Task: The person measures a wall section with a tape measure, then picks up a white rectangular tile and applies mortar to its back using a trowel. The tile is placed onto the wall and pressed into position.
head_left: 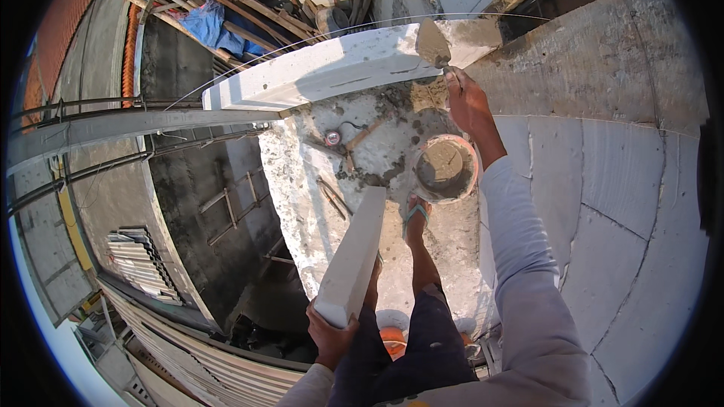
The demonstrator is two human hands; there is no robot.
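Note:
My left hand [329,338] grips the lower end of a long white concrete block [353,256], which slants up in front of my legs. My right hand [467,102] is wrapped round the handle of a pointed trowel [432,44]. The trowel's blade, coated in grey mortar, is over the right part of a low white block wall [317,68]; whether it touches the wall I cannot tell. Below my right hand stands a round bucket [473,175] with grey mortar in it, close by my sandalled foot [415,222].
On the mortar-stained ledge [294,203] lie a hammer-like tool [366,136], a small round reel [332,137] and thin rods [334,200]. A drop opens to the left, crossed by a beam [151,128]. A block wall [573,203] rises on the right. Timber and blue tarp [207,26] lie beyond.

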